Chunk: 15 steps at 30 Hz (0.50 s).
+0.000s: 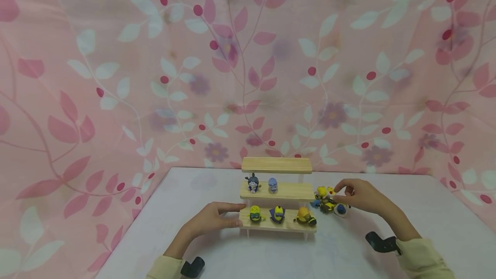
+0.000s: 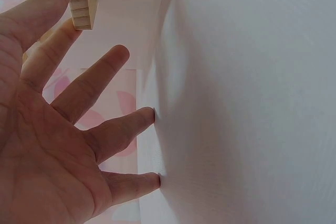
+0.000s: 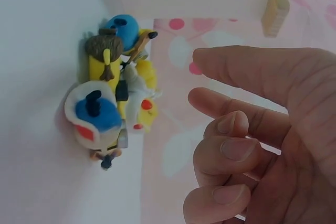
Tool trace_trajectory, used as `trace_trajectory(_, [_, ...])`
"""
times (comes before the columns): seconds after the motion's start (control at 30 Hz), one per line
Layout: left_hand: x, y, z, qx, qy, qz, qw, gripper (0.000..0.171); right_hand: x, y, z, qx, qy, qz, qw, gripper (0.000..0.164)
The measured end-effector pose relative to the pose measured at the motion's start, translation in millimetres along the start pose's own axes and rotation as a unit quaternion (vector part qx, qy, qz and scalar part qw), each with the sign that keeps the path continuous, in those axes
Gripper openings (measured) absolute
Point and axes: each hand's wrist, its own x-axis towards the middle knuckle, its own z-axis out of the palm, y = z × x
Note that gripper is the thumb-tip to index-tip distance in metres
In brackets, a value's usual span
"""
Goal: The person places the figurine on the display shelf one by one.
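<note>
A three-tier wooden display shelf stands on the table. My left hand touches the left end of its bottom plank with thumb and index finger; the other fingers are spread, two tips meeting the tabletop. Three yellow toy figures sit on the bottom tier: one in goggles, one caped, one orange-yellow. A dark-haired figure and a lavender figure occupy the middle tier. My right hand hovers beside a pile of figures, thumb and index apart, holding nothing.
The pile, including a blue-and-white figure, lies right of the shelf on the white table. No figure stands on the top tier. A pink floral cloth hangs behind. Black wrist mounts sit on both forearms.
</note>
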Motion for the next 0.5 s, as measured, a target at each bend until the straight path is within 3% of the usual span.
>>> trace_trajectory(0.5, [0.4,-0.5,-0.3,0.002,0.000,0.002,1.0000,0.048,0.2,19.0,1.6,-0.010,0.002,0.095,0.995,0.028])
